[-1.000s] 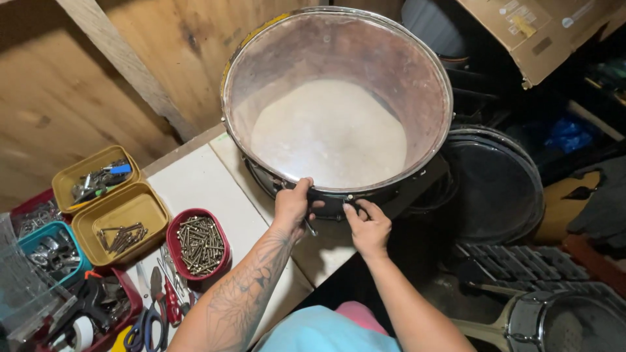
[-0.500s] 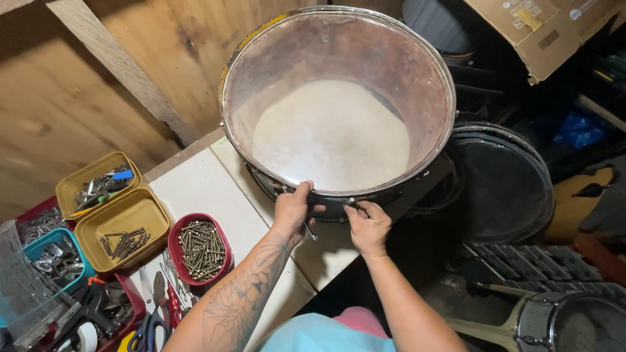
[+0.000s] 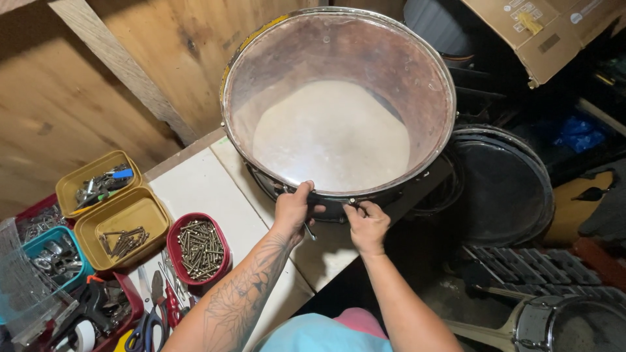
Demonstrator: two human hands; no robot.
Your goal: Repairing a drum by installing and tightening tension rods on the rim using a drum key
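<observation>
A large round drum (image 3: 339, 104) with a metal hoop and a see-through head stands on the white tabletop (image 3: 215, 189); its whitish lower head shows inside. My left hand (image 3: 293, 207) grips the drum's near rim, thumb over the hoop. My right hand (image 3: 368, 223) is closed on the drum's near side, fingers pinching a small metal fitting just under the hoop. A thin metal rod hangs between the two hands.
Left of my arm sit a red tub of screws (image 3: 199, 249), two yellow tubs (image 3: 120, 228) of small hardware, a teal tub (image 3: 55, 257) and hand tools. A black drum head (image 3: 502, 186) and another drum (image 3: 561, 322) lie at right, a cardboard box (image 3: 541, 29) above.
The view has shifted slightly. Both hands stay at the drum's near rim, with only small finger movement.
</observation>
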